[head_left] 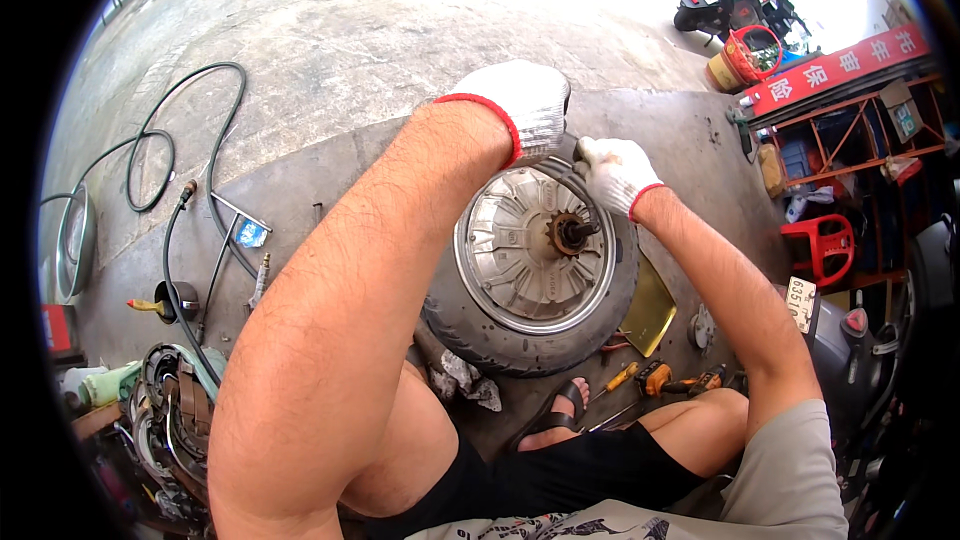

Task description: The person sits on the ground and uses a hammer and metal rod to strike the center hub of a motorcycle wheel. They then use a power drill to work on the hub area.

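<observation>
A wheel [530, 270] with a black tyre [505, 352], a silver finned hub and a dark toothed axle lies on the ground before me. My left hand [525, 105], in a white knit glove with a red cuff, is over the tyre's far edge; its fingers are hidden behind the back of the glove. On the far right part of the rim, my right hand [615, 172] is closed in a matching glove. A thin dark piece shows between the two hands, but its kind is unclear.
A yellow tray [650, 310] lies right of the tyre, with a yellow-handled screwdriver [618, 377] and a cordless drill [655, 378] nearer me. Black hose [240, 120] loops across the floor at left. A red plastic stool [822, 245] and metal rack stand at right.
</observation>
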Demonstrator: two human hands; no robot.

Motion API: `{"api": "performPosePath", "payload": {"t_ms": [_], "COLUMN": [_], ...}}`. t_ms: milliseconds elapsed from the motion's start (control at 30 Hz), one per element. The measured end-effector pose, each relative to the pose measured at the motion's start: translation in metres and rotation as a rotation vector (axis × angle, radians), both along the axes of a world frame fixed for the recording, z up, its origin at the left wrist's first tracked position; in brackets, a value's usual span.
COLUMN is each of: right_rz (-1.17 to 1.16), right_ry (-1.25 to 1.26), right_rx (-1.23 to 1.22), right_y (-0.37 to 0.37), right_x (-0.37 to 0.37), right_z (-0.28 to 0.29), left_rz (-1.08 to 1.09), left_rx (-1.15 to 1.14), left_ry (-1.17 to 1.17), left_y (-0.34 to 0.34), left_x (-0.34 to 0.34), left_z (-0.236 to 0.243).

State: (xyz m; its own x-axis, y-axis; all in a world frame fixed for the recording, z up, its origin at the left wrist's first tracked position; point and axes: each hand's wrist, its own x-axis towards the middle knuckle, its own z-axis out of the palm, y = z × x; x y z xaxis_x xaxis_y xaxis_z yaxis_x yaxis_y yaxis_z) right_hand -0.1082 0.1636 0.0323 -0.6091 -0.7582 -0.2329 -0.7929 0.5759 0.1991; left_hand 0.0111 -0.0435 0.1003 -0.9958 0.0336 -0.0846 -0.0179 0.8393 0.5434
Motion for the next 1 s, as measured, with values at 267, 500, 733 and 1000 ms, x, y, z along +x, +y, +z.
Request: {"api": "performPosePath", "payload": {"t_ms": [267, 500, 733, 1000], "right_rz": [-0.056, -0.071, 0.028, 0.012], "right_ry": [-0.015, 0.035, -0.147, -0.241], "right_rx": [-0.011, -0.011, -0.368, -0.38], "right_y": [-0.007, -0.011, -0.022, -0.023], "right_x": [0.004, 0.011, 0.011, 0.007], "right_z": [0.004, 0.015, 0.007, -0.004], "left_rz": [0.011, -0.023, -0.026, -0.035], "left_rx": [0.025, 0.01, -0.024, -0.02], "left_ry": [0.054, 0.015, 0.039, 0.034], "left_y": [-0.006, 0.001, -0.003, -0.001], "left_x": [0.004, 0.0, -0.001, -0.002], "left_z": [-0.001, -0.001, -0.004, -0.004]}}
